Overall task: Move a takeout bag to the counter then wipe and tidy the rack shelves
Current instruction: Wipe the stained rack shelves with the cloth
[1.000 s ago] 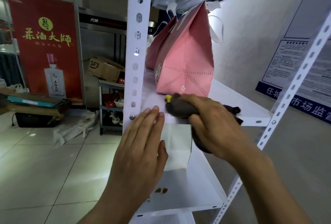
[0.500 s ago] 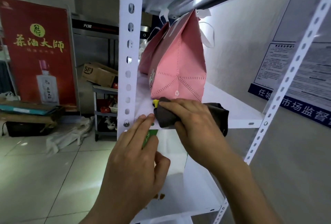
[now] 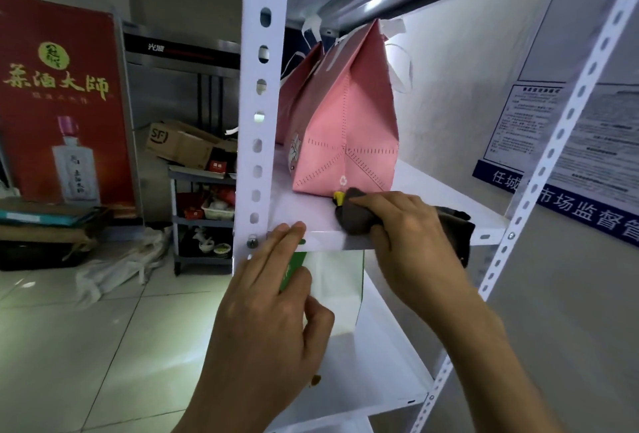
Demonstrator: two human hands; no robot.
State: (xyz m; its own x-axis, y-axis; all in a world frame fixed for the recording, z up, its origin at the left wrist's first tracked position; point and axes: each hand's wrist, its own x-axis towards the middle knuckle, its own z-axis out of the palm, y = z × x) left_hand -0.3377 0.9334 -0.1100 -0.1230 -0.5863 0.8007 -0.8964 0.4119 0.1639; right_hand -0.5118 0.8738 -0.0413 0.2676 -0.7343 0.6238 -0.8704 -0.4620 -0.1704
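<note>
The right hand [image 3: 404,235] reaches in from the near right, fingers curled over a dark grey cloth [image 3: 363,216] in a clenched grip, pressing it onto the near edge of the white shelf [image 3: 446,190]. The left hand [image 3: 276,315] rests against the shelf's front lip beside the perforated upright post [image 3: 257,114], fingers straight and released, holding nothing. The cloth is bunched, with a yellow tag showing at its far-left tip and a loose end hanging over the shelf edge to the right. Just beyond the cloth stands a pink takeout bag [image 3: 345,131], upright on the shelf, with white handles and dashed fold lines
</note>
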